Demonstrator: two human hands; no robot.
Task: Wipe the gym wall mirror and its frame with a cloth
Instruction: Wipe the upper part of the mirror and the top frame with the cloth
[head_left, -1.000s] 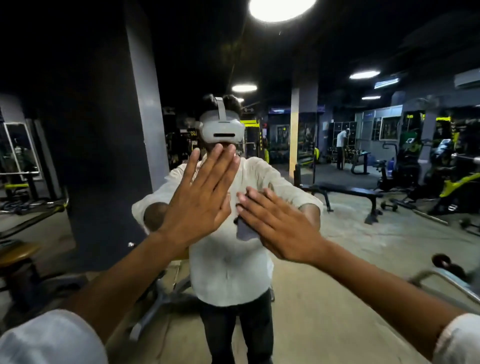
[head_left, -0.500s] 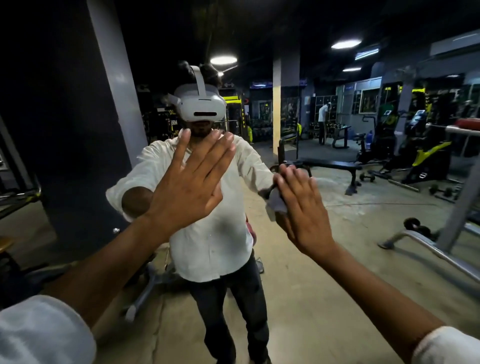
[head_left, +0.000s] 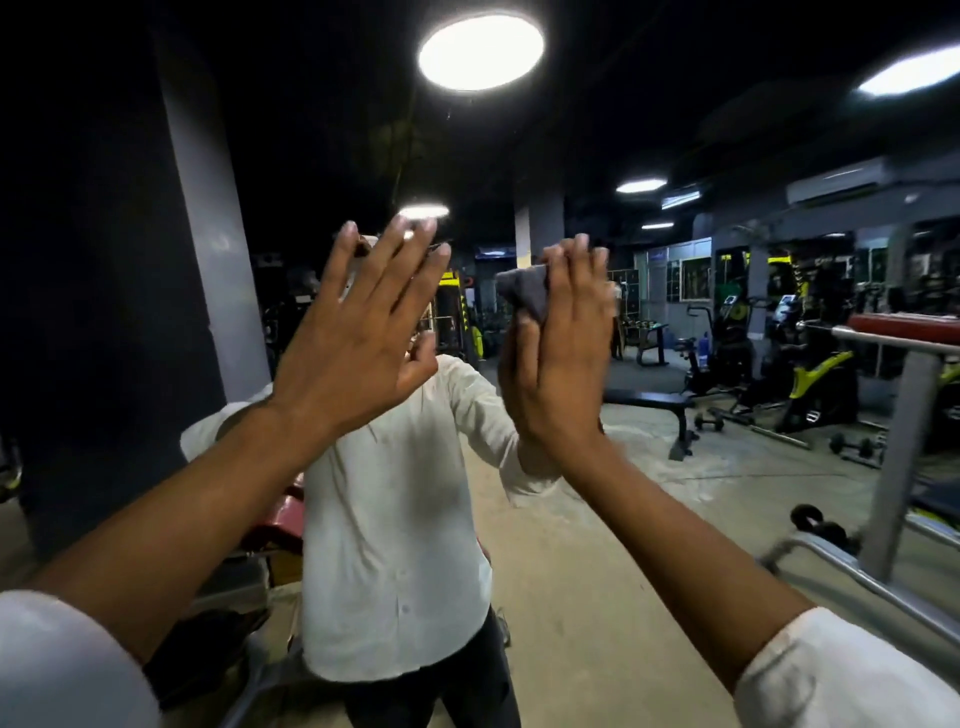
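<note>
1. The left hand (head_left: 358, 343) is raised flat against the wall mirror (head_left: 597, 519), fingers spread wide and holding nothing.
2. The right hand (head_left: 563, 358) presses a crumpled grey cloth (head_left: 524, 293) to the glass just beside it, fingers straight and together over the cloth.
3. Both hands cover the reflected head of the person in a white shirt (head_left: 400, 519).
4. Reflected around them are a grey pillar (head_left: 208, 234), a black bench (head_left: 649, 402), dumbbells (head_left: 709, 422), yellow machines (head_left: 815, 379) and round ceiling lights (head_left: 480, 52).
5. No writing is legible.

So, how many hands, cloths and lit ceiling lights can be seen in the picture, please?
Hands: 2, left hand and right hand
Grey cloth: 1
Lit ceiling lights: 5, the biggest near the top
Total: 8
</note>
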